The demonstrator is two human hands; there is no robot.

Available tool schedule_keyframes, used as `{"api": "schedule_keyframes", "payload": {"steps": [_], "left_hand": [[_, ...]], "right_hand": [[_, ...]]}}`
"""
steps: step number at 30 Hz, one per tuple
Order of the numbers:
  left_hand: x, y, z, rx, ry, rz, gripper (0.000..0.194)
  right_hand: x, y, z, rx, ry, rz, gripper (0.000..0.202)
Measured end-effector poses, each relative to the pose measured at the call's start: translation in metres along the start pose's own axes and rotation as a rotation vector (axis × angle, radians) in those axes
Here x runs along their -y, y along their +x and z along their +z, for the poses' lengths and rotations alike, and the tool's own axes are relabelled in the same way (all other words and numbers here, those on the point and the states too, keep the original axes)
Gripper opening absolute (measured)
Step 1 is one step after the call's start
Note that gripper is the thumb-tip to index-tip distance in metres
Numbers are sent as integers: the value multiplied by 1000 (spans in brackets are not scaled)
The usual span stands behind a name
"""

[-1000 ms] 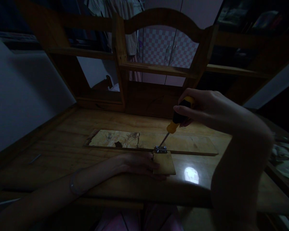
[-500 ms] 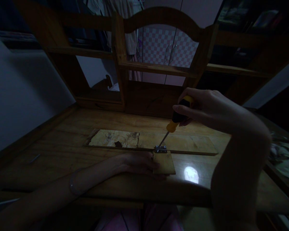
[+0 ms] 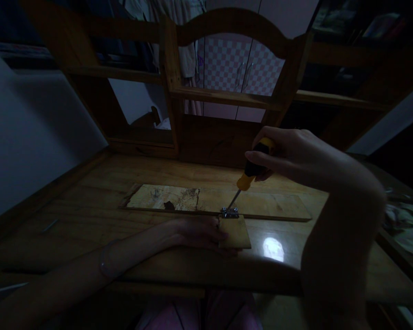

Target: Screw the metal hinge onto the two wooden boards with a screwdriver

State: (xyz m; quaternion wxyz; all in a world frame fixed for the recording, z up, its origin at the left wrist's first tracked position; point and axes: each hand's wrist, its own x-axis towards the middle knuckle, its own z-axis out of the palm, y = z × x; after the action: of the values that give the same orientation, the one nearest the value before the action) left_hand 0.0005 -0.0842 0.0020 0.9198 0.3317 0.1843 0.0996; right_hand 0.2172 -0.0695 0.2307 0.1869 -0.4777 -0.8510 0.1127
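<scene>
My right hand (image 3: 278, 153) is wrapped round the yellow and black handle of a screwdriver (image 3: 251, 170). Its shaft slants down to the left, and the tip meets a small metal hinge (image 3: 230, 212). The hinge lies between a long wooden board (image 3: 261, 205) and a small square wooden block (image 3: 234, 233). My left hand (image 3: 201, 233) grips that block from its left side, with some fingers beneath it. Part of the long board's left half has a pale, stained and torn surface.
Everything lies on a wooden desk (image 3: 89, 197) with a shelf frame (image 3: 223, 98) rising at its back. A thin pale stick (image 3: 50, 225) lies at the left. Crumpled cloth (image 3: 408, 227) is at the far right, and a light reflection shines near the block.
The screwdriver's handle and my right hand have shifted very slightly to the left. My left hand, the block and the board stay where they were.
</scene>
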Motion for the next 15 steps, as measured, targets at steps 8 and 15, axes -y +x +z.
{"api": "schedule_keyframes", "payload": {"steps": [8, 15], "left_hand": [[0, 0, 1, -12, -2, -6, 42], [-2, -2, 2, -13, 3, -7, 42]], "right_hand": [[0, -1, 0, 20, -12, -9, 23], [-6, -2, -2, 41, 16, 18, 24]]}}
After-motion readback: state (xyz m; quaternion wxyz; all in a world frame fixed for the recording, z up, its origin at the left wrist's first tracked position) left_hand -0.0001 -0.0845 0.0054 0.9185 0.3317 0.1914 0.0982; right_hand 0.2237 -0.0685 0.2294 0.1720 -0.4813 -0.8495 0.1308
